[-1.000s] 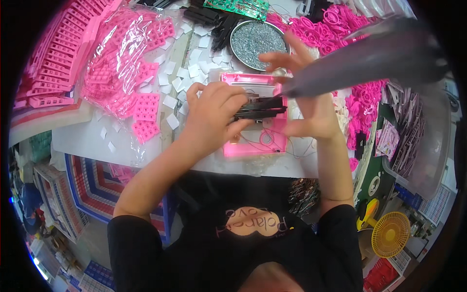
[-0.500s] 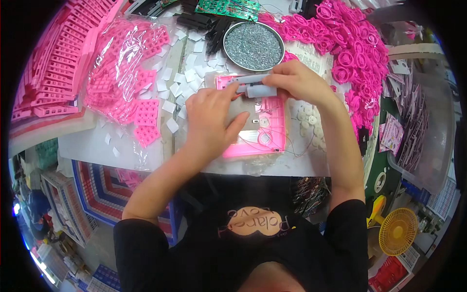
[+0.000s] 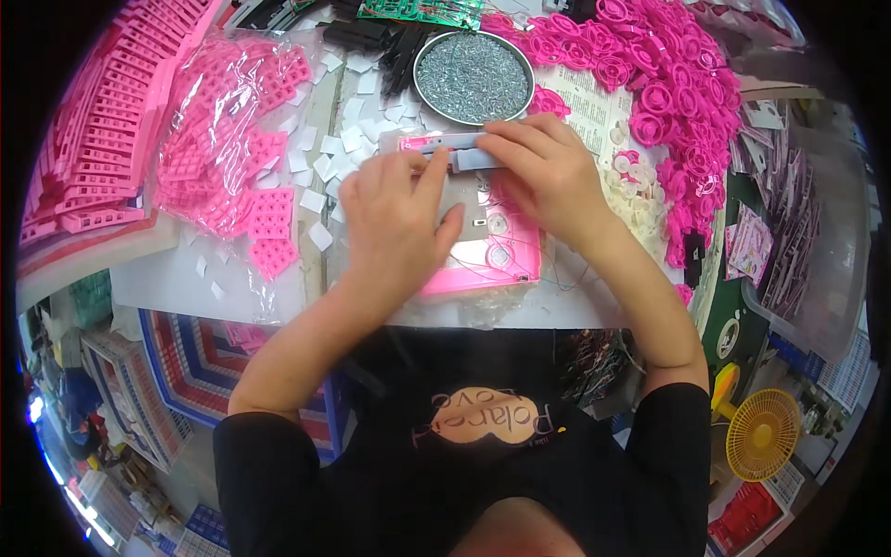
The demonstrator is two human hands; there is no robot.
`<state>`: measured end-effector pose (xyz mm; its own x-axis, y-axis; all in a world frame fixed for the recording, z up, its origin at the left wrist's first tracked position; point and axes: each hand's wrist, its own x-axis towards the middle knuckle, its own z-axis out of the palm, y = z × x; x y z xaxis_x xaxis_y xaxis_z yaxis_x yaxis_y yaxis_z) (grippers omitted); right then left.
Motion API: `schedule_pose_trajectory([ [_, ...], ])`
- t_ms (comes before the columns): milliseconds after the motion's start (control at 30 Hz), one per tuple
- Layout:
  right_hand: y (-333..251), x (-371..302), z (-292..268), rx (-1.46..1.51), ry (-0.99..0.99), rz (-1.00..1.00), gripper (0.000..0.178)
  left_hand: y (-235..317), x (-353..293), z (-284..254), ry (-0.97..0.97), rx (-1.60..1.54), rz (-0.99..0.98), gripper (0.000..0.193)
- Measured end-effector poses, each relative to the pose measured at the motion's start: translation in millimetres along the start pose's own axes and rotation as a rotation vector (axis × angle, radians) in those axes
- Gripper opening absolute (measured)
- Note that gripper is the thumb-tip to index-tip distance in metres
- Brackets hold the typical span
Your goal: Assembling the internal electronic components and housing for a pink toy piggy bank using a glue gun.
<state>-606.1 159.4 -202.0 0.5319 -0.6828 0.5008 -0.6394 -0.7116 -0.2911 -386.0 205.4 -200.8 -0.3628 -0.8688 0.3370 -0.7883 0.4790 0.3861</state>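
A pink plastic casing (image 3: pixel 524 243) lies open side up on the table, with thin wires and a small round part in it. Along its far edge runs a long grey plastic part (image 3: pixel 475 160). My left hand (image 3: pixel 394 213) is closed at that part's left end, index fingertip pressed on it and thumb apart over the casing; its other fingers bend over the casing's left side. From the right, my right hand (image 3: pixel 548 176) grips the part's other end, fingers on top and thumb hidden beneath the hand.
Beyond the casing stands a round metal dish (image 3: pixel 473 79) of small screws. Pink ring-shaped parts (image 3: pixel 664 121) are heaped at right, beside cream-coloured discs (image 3: pixel 631 190). White paper squares (image 3: pixel 320 167), a clear bag of pink keypads (image 3: pixel 227 139) and stacked pink parts (image 3: pixel 111 121) lie left.
My right hand has come down and nearer over the grey part, its fingers now lying across it. The part sits closer along the casing's far edge. My left hand keeps nearly the same place.
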Motion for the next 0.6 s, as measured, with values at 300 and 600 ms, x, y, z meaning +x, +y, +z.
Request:
schedule_pose_trajectory([
  [300, 20.6, 5.9, -3.1, 0.221, -0.147, 0.083, 0.033, -34.8, 41.3, -1.3, -0.099, -0.134, 0.049, 0.026],
  [600, 66.0, -22.4, 4.0, 0.348, 0.010, 0.241, 0.042, -60.3, 141.2, 47.2, -0.230, 0.211, 0.179, 0.014],
])
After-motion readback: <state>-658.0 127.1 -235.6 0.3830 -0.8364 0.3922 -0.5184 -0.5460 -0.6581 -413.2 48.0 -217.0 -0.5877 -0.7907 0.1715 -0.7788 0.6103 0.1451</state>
